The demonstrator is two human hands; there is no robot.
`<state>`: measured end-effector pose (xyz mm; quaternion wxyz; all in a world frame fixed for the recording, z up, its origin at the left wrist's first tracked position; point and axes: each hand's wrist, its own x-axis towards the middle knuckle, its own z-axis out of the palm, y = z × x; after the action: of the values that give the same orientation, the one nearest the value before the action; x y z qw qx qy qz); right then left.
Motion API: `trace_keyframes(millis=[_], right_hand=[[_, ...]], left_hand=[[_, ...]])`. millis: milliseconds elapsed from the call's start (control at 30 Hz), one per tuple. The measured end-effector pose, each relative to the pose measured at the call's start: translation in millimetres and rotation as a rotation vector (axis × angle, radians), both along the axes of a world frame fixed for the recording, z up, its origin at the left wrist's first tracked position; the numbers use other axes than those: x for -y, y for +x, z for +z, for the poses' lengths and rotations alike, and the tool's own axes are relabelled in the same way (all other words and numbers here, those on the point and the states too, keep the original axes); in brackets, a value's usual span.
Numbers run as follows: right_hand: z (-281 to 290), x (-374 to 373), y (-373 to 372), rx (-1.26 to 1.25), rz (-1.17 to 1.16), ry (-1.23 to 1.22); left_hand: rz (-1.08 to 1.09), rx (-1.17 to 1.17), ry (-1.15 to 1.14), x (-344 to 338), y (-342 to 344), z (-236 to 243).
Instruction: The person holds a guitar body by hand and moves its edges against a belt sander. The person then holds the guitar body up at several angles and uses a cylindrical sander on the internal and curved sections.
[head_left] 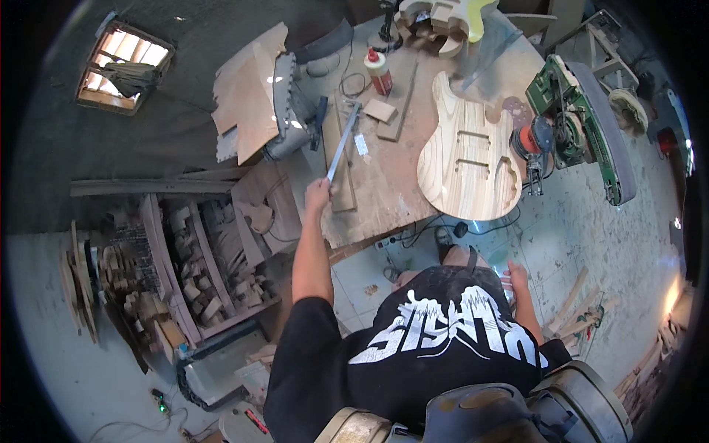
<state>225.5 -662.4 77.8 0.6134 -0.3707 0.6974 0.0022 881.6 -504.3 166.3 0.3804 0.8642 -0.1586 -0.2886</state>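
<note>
Fingers of the left hand [318, 193], left of centre in the head view, are closed around the lower end of a metal caliper [341, 151], which slants up and right over the workbench [391, 210]. The right hand [518, 277] is at lower right of centre; I cannot tell how far its fingers bend or whether they grip anything. At upper right of centre lies a wooden electric guitar body [471, 152], an orbital sander [529, 140] just beside it.

Whether the right hand [517, 277] holds anything is too small to tell (the far guitar body [474, 21] is cropped above).
</note>
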Motion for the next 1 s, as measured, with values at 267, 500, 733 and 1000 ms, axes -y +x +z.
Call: trace_keyframes(millis=[267,500,733,1000], right_hand=[[34.9,4.3,9.7,-0.069,0.111,-0.081],[-8.8,8.6,-26.5,-0.073,0.413,-0.380],[45.0,48.6,-13.5,-0.141,0.257,-0.076],[46.9,58.7,-8.6,-0.096,0.301,-0.074]], left_hand=[[0.123,0.697,0.416,40.9,-55.7,29.6],[0.205,0.655,0.309,-4.2,-140.3,-8.2],[0.206,0.451,0.205,3.1,-123.3,-36.1],[0.227,0.471,0.181,35.0,-128.9,-7.3]])
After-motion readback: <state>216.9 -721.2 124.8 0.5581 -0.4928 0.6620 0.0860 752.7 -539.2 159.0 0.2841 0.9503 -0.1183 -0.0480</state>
